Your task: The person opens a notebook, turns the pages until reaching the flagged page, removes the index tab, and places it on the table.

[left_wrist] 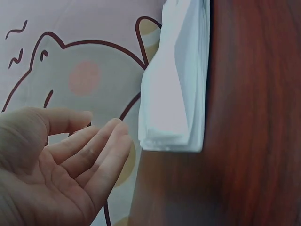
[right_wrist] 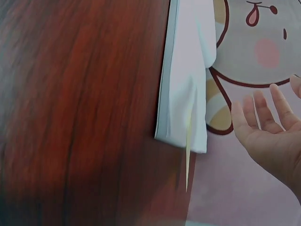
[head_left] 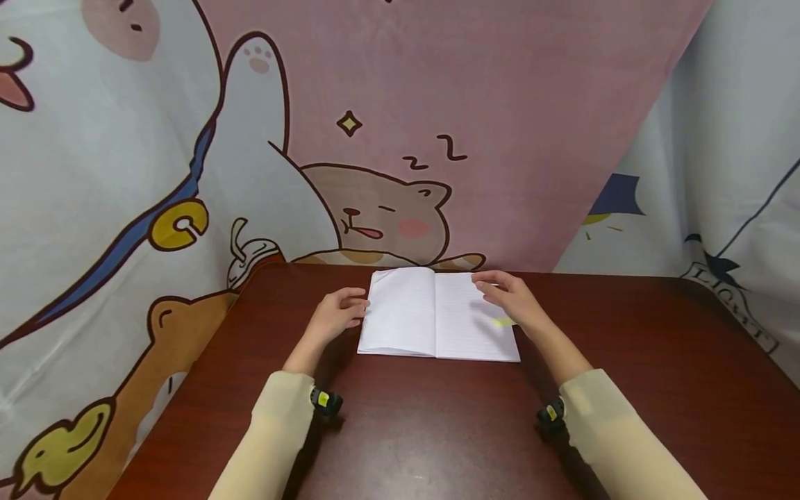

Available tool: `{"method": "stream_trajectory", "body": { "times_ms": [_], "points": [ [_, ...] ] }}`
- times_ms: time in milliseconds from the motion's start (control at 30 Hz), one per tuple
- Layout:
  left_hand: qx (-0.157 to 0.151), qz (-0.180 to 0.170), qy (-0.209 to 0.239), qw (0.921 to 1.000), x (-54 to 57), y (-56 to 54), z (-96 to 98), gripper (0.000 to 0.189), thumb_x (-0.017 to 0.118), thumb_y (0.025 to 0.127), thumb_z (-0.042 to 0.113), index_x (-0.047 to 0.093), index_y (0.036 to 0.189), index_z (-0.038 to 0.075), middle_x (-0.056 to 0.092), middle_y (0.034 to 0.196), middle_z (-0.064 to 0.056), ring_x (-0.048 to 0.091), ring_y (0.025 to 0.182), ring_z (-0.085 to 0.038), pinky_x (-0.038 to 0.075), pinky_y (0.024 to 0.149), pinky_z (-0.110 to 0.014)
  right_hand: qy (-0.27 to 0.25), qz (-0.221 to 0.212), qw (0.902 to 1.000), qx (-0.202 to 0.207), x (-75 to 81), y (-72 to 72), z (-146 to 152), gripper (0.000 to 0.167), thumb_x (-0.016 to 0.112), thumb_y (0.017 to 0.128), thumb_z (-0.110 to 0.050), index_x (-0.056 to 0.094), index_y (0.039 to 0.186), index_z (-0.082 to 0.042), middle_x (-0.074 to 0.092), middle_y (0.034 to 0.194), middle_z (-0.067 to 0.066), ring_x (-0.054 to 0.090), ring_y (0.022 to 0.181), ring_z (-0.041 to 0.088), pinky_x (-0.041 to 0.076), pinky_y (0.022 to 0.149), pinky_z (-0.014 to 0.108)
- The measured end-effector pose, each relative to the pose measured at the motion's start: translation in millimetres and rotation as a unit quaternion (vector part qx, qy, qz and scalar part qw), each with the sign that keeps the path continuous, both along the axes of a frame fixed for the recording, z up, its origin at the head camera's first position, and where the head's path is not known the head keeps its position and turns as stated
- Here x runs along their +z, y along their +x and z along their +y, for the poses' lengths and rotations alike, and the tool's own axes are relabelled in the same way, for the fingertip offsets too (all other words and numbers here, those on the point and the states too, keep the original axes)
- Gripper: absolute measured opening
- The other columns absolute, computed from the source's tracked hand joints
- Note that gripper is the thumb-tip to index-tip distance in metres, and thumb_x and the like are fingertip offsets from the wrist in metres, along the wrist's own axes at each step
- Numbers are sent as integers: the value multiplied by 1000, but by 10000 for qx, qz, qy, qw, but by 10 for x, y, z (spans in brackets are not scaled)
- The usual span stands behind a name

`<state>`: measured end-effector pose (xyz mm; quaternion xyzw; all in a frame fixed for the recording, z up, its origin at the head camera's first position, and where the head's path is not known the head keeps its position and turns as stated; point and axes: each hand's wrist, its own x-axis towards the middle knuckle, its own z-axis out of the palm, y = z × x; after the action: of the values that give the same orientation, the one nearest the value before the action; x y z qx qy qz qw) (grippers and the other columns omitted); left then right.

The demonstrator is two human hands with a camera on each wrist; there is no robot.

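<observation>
An open notebook with white pages lies on the dark red-brown table; faint ruled lines show on its right page. A yellow sticky tab juts past that page's right edge, and the right wrist view shows the tab edge-on. Beside the left page is my left hand, fingers relaxed and slightly bent, holding nothing; a small gap parts it from the notebook in the left wrist view. My right hand hovers over the upper right page with loose fingers and an empty palm.
The table stretches to both sides and toward me. Behind it hangs a pink and white cloth printed with cartoon animals. Each sleeve cuff has a small black wrist camera strapped beside it.
</observation>
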<state>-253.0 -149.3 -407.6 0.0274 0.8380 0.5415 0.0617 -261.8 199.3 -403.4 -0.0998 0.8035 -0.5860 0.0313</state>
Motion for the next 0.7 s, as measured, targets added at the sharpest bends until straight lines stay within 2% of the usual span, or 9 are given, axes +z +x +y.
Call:
{"method": "stream_trajectory", "body": {
  "times_ms": [133, 233, 333, 400, 500, 567, 700],
  "points": [
    [-122, 215, 63, 9997, 46, -7, 90, 40, 62, 97, 7, 56, 136, -2, 68, 123, -23, 69, 102, -25, 57, 91, -42, 140, 24, 9998, -122, -7, 22, 108, 46, 55, 103, -27, 55, 135, 6, 53, 143, 23, 55, 116, 1, 49, 105, 31],
    [-231, 343, 89, 9991, 57, -19, 161, 40, 62, 97, 6, 57, 136, -2, 69, 123, -23, 69, 103, -27, 57, 91, -42, 224, 26, 9994, -278, -22, 31, 188, 46, 54, 104, -28, 54, 135, 6, 53, 143, 24, 55, 111, -3, 51, 99, 22],
    [-312, 449, 52, 9985, 56, -24, 237, 40, 62, 97, 5, 57, 136, -2, 69, 123, -23, 68, 107, -30, 58, 91, -41, 242, 12, 9984, -519, -38, 36, 259, 46, 54, 104, -27, 53, 135, 7, 53, 142, 26, 55, 104, -8, 51, 97, 21],
    [-352, 512, 63, 9980, 45, -26, 288, 39, 62, 96, 4, 58, 135, -1, 69, 123, -23, 69, 106, -30, 58, 90, -40, 306, -28, 9970, -715, -46, 45, 303, 47, 53, 104, -27, 53, 136, 8, 52, 141, 27, 57, 107, -3, 51, 101, 29],
    [-372, 598, 178, 9974, 15, -26, 364, 39, 63, 94, 0, 60, 133, -1, 70, 121, -22, 70, 105, -29, 59, 88, -38, 368, -124, 9947, -947, -53, 64, 369, 50, 51, 105, -30, 51, 137, 9, 51, 142, 28, 58, 116, 12, 48, 106, 40],
    [-380, 671, 219, 9968, -8, -26, 418, 38, 63, 93, -1, 62, 131, 0, 71, 119, -21, 71, 103, -29, 59, 85, -34, 441, -193, 9927, -1104, -62, 81, 419, 52, 50, 105, -32, 51, 138, 8, 51, 143, 27, 56, 122, 21, 48, 106, 38],
    [-438, 838, 140, 9954, -57, -20, 515, 38, 66, 91, -1, 64, 129, 0, 73, 115, -18, 71, 101, -29, 56, 79, -25, 597, -424, 9877, -1382, -83, 119, 519, 55, 47, 105, -38, 50, 140, 5, 50, 146, 25, 50, 129, 30, 50, 105, 34]
  ]
}}
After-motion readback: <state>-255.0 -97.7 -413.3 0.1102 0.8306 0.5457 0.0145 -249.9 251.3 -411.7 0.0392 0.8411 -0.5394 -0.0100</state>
